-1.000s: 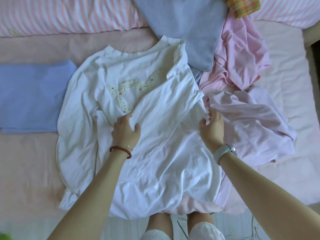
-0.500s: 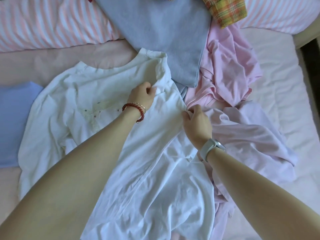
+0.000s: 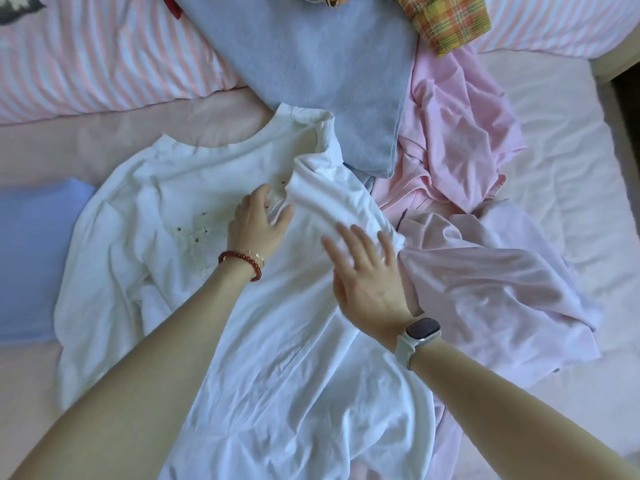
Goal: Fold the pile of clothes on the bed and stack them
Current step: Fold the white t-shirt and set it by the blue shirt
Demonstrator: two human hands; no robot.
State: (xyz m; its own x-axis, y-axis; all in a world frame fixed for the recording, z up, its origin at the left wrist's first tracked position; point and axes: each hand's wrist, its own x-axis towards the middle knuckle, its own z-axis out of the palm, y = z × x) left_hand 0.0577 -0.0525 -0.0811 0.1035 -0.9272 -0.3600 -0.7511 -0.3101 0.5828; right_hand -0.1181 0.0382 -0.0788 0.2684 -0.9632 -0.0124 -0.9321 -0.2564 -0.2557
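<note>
Nearest us, our two forearms reach out over the white T-shirt (image 3: pixel 298 358), which lies spread on the pink bedsheet (image 3: pixel 31 393) with its hem toward us and its neckline away. Our right hand (image 3: pixel 369 282) lies flat with fingers spread on the shirt's right side, just where it meets the lilac garment (image 3: pixel 485 282); it holds nothing. Our left hand (image 3: pixel 258 225), with the red bead bracelet (image 3: pixel 242 263) at the wrist, has its fingers curled at the edge of the folded-over right sleeve, though we cannot tell for certain whether it pinches the cloth or only presses it.

We judge the first side fold of this shirt is in hand. Next we would need to smooth that flap flat, then bring the left sleeve across.

A folded blue garment (image 3: pixel 34 251) sits to the left. Farther off lie the crumpled pink garment (image 3: pixel 460 133), the grey-blue knit (image 3: pixel 311 64) and a plaid cloth (image 3: pixel 446 19), unfolded, before the striped pillows (image 3: pixel 86 64).
</note>
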